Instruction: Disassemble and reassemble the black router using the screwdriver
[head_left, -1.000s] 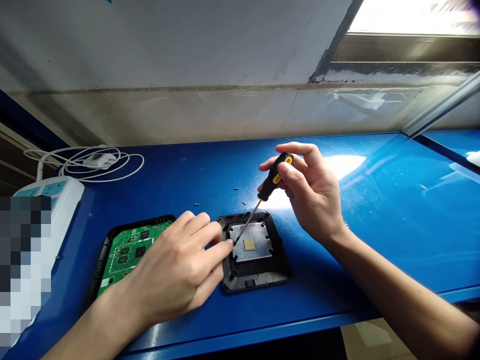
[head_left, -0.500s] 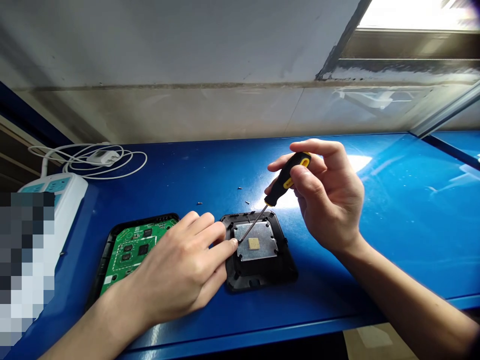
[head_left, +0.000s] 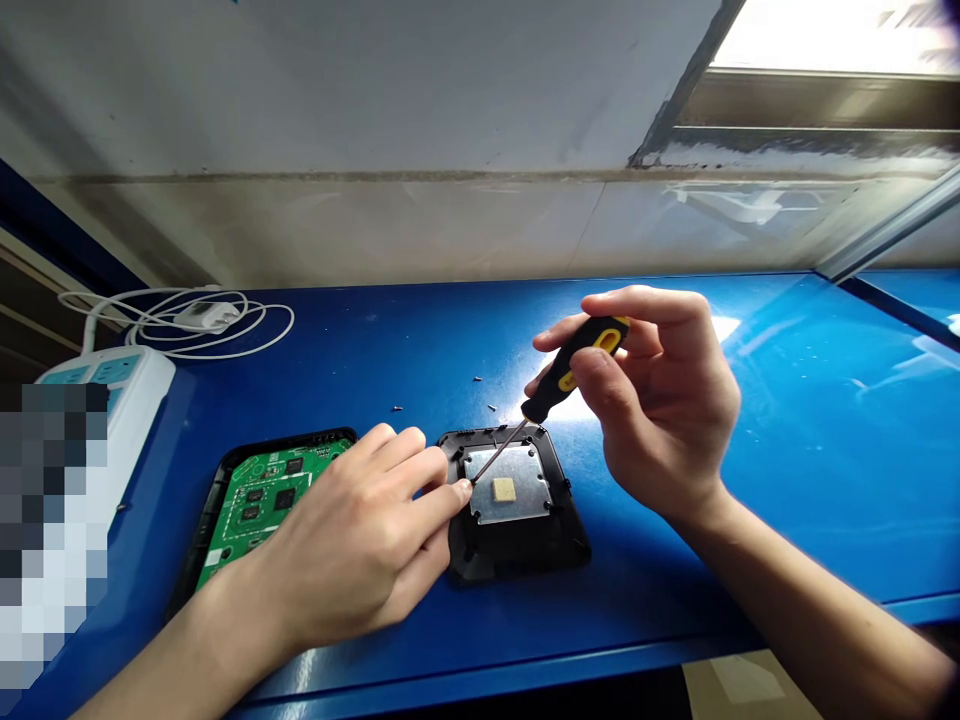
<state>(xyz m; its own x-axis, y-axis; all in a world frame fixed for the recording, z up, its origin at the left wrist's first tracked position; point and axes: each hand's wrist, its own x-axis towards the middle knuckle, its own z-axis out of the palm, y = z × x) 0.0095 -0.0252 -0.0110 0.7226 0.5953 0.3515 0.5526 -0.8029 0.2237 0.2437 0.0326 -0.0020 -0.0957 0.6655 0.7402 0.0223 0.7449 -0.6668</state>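
My right hand (head_left: pixel 667 400) holds a black and yellow screwdriver (head_left: pixel 571 372) by its handle, fingers wrapped loosely round it. Its thin shaft slants down to the left, the tip at the left edge of a metal plate (head_left: pixel 517 505). This plate, with a small beige pad (head_left: pixel 503 489) on it, sits inside a black plastic cover (head_left: pixel 517 550) lying flat. My left hand (head_left: pixel 382 530) is closed at the cover's left edge, its index fingertip right beside the screwdriver tip. Beneath that hand, a green circuit board (head_left: pixel 270 490) in a black shell is partly hidden.
Several small screws, one being a screw (head_left: pixel 397 408), lie on the blue table (head_left: pixel 810 450) behind the cover. At the left stand a white power strip (head_left: pixel 154 385) and a coiled white cable (head_left: pixel 262 352) with a plug. A wall runs along the back.
The screwdriver handle has tilted slightly lower to the right, and my right hand has shifted a little right and down. My left hand keeps its place at the cover's edge.
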